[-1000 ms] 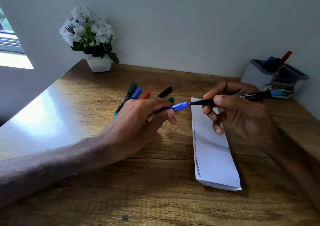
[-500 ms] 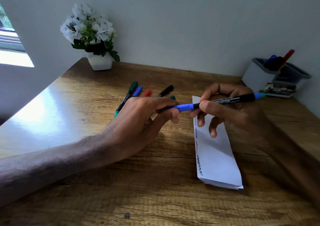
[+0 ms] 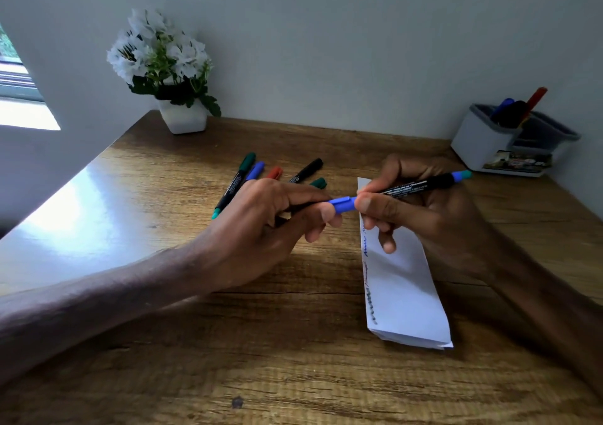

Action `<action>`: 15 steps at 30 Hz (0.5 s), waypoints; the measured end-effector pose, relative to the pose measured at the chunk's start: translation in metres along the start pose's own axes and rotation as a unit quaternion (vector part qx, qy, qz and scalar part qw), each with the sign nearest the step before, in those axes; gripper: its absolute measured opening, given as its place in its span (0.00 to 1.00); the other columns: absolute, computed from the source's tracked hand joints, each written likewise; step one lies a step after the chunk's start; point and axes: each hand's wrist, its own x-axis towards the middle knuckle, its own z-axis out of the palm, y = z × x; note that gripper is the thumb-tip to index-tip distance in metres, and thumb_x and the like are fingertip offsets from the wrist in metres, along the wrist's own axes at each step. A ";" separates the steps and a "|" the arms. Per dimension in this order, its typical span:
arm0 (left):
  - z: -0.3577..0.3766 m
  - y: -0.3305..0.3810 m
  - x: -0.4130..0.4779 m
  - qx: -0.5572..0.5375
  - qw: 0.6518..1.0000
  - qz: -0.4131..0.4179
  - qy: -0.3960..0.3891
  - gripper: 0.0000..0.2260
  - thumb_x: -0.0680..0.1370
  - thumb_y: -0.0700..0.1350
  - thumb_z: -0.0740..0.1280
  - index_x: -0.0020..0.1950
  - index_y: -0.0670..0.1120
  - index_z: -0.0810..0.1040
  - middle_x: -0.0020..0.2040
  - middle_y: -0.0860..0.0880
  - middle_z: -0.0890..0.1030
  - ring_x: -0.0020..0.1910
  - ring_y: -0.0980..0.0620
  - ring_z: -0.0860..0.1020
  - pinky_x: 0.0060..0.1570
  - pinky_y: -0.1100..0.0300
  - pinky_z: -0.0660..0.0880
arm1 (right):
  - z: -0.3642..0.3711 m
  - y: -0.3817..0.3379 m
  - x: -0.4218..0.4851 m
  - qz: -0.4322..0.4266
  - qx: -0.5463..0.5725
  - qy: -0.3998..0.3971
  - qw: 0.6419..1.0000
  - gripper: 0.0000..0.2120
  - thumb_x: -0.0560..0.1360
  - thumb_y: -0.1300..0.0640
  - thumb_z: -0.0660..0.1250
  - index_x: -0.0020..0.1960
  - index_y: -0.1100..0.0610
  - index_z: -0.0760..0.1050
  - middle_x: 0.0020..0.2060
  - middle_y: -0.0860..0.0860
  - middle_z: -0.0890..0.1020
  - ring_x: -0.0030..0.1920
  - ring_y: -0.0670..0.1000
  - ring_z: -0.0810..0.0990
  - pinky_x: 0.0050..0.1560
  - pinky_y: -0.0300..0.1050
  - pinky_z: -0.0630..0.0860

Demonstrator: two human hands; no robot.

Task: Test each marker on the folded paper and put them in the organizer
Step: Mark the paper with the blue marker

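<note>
White folded paper [image 3: 404, 281] lies nearest on the worktop [image 3: 293, 375]. Above it, fingers of the left hand [image 3: 261, 229] pinch the blue cap [image 3: 342, 204], off a second ago and now seated on the marker [image 3: 421, 186], which the right hand [image 3: 424, 216] grips. The organizer [image 3: 483, 144], far right, is judged its next stop.

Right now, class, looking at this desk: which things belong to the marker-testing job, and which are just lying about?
Job in hand:
blue marker, held by left hand and right hand
folded paper
loose markers
organizer

Lying about:
potted flowers
</note>
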 end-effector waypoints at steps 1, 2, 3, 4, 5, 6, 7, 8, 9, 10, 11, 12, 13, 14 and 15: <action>-0.001 -0.002 0.002 0.011 1.000 -0.004 -0.001 0.10 0.83 0.49 0.64 0.48 0.49 0.83 0.36 0.53 0.80 0.30 0.56 0.75 0.32 0.69 0.67 | 0.000 0.002 0.001 0.000 -0.006 0.007 1.000 0.03 0.72 0.65 0.72 0.46 0.63 0.80 0.35 0.59 0.84 0.31 0.60 0.81 0.26 0.45 0.79; -0.001 -0.004 0.004 0.028 1.000 -0.011 0.004 0.11 0.83 0.51 0.63 0.47 0.49 0.83 0.38 0.53 0.81 0.33 0.55 0.77 0.35 0.68 0.68 | 0.000 0.003 0.001 0.003 -0.011 0.016 1.000 0.04 0.72 0.64 0.72 0.47 0.62 0.81 0.35 0.59 0.85 0.31 0.60 0.81 0.26 0.46 0.79; -0.002 -0.005 0.007 0.042 0.999 -0.017 0.014 0.12 0.83 0.52 0.63 0.46 0.50 0.83 0.39 0.55 0.82 0.36 0.55 0.78 0.38 0.66 0.70 | -0.002 0.004 0.002 0.009 -0.017 0.026 0.999 0.06 0.71 0.63 0.73 0.48 0.61 0.83 0.36 0.59 0.85 0.32 0.59 0.81 0.27 0.46 0.80; -0.003 -0.007 0.009 0.049 0.998 -0.020 0.026 0.12 0.82 0.53 0.64 0.46 0.50 0.83 0.41 0.56 0.83 0.39 0.56 0.79 0.39 0.65 0.71 | -0.004 0.005 0.003 0.020 -0.025 0.031 0.999 0.07 0.71 0.61 0.74 0.49 0.60 0.83 0.38 0.59 0.85 0.34 0.57 0.82 0.28 0.47 0.81; -0.003 -0.008 0.010 0.049 0.998 -0.021 0.041 0.12 0.82 0.53 0.64 0.47 0.51 0.84 0.41 0.58 0.83 0.40 0.57 0.79 0.40 0.65 0.72 | -0.007 0.006 0.004 0.036 -0.032 0.034 0.998 0.09 0.70 0.59 0.74 0.50 0.58 0.84 0.40 0.57 0.86 0.36 0.55 0.83 0.30 0.48 0.82; -0.004 -0.009 0.011 0.045 0.997 -0.018 0.057 0.11 0.81 0.53 0.65 0.47 0.51 0.84 0.41 0.58 0.83 0.38 0.57 0.79 0.38 0.65 0.73 | -0.011 0.006 0.005 0.054 -0.033 0.040 0.997 0.10 0.70 0.57 0.74 0.51 0.57 0.85 0.42 0.56 0.87 0.39 0.53 0.84 0.32 0.48 0.83; -0.004 -0.009 0.011 0.038 0.996 -0.015 0.075 0.10 0.82 0.52 0.65 0.47 0.52 0.84 0.40 0.57 0.84 0.35 0.57 0.79 0.34 0.65 0.72 | -0.016 0.006 0.005 0.066 -0.028 0.057 0.996 0.10 0.69 0.56 0.74 0.50 0.55 0.85 0.43 0.54 0.87 0.41 0.51 0.85 0.34 0.47 0.84; -0.005 -0.009 0.011 0.029 0.995 -0.012 0.096 0.09 0.82 0.52 0.66 0.47 0.52 0.85 0.39 0.55 0.83 0.31 0.57 0.77 0.31 0.63 0.71 | -0.022 0.004 0.005 0.066 -0.023 0.081 0.994 0.10 0.69 0.55 0.74 0.49 0.54 0.85 0.43 0.52 0.88 0.42 0.50 0.85 0.35 0.45 0.84; -0.005 -0.008 0.010 0.021 0.993 -0.007 0.115 0.08 0.82 0.51 0.67 0.46 0.52 0.85 0.37 0.54 0.83 0.28 0.57 0.75 0.29 0.62 0.69 | -0.028 0.003 0.006 0.053 -0.031 0.104 0.993 0.09 0.69 0.56 0.74 0.49 0.54 0.85 0.44 0.51 0.88 0.43 0.49 0.86 0.36 0.44 0.84; -0.005 -0.007 0.010 0.019 0.991 0.000 0.132 0.08 0.82 0.51 0.68 0.47 0.53 0.85 0.36 0.54 0.83 0.28 0.56 0.75 0.28 0.61 0.70 | -0.033 0.002 0.006 0.034 -0.058 0.119 0.991 0.08 0.69 0.56 0.75 0.49 0.54 0.85 0.45 0.50 0.88 0.44 0.49 0.86 0.38 0.43 0.84; -0.004 -0.006 0.011 0.026 0.989 0.008 0.145 0.07 0.81 0.51 0.69 0.48 0.53 0.86 0.37 0.54 0.84 0.29 0.55 0.77 0.29 0.58 0.72 | -0.039 0.000 0.005 0.014 -0.102 0.127 0.987 0.08 0.69 0.57 0.75 0.49 0.55 0.85 0.45 0.49 0.88 0.46 0.48 0.87 0.42 0.42 0.84; -0.003 -0.003 0.012 0.039 0.987 0.016 0.156 0.06 0.81 0.51 0.69 0.49 0.53 0.86 0.38 0.55 0.85 0.31 0.53 0.79 0.31 0.53 0.75 | -0.043 -0.001 0.005 -0.005 -0.154 0.128 0.980 0.09 0.70 0.57 0.76 0.50 0.55 0.85 0.45 0.48 0.88 0.48 0.48 0.87 0.47 0.42 0.84; -0.002 -0.001 0.014 0.050 0.985 0.022 0.165 0.06 0.81 0.51 0.69 0.49 0.53 0.86 0.39 0.55 0.86 0.34 0.51 0.81 0.35 0.49 0.78 | -0.046 -0.002 0.004 -0.024 -0.202 0.125 0.971 0.09 0.70 0.57 0.77 0.50 0.55 0.86 0.46 0.47 0.88 0.49 0.47 0.86 0.51 0.43 0.83; 0.000 0.000 0.016 0.056 0.983 0.027 0.172 0.07 0.81 0.51 0.69 0.49 0.52 0.86 0.39 0.55 0.86 0.36 0.49 0.82 0.37 0.47 0.78 | -0.048 -0.003 0.004 -0.044 -0.247 0.117 0.961 0.09 0.71 0.57 0.78 0.51 0.54 0.86 0.46 0.45 0.88 0.50 0.47 0.86 0.53 0.46 0.83; 0.002 0.001 0.018 0.057 0.982 0.028 0.178 0.07 0.81 0.52 0.70 0.48 0.52 0.86 0.39 0.54 0.85 0.36 0.48 0.82 0.37 0.46 0.78 | -0.049 -0.003 0.004 -0.064 -0.290 0.108 0.949 0.10 0.71 0.55 0.78 0.52 0.53 0.86 0.47 0.44 0.87 0.51 0.46 0.85 0.55 0.48 0.82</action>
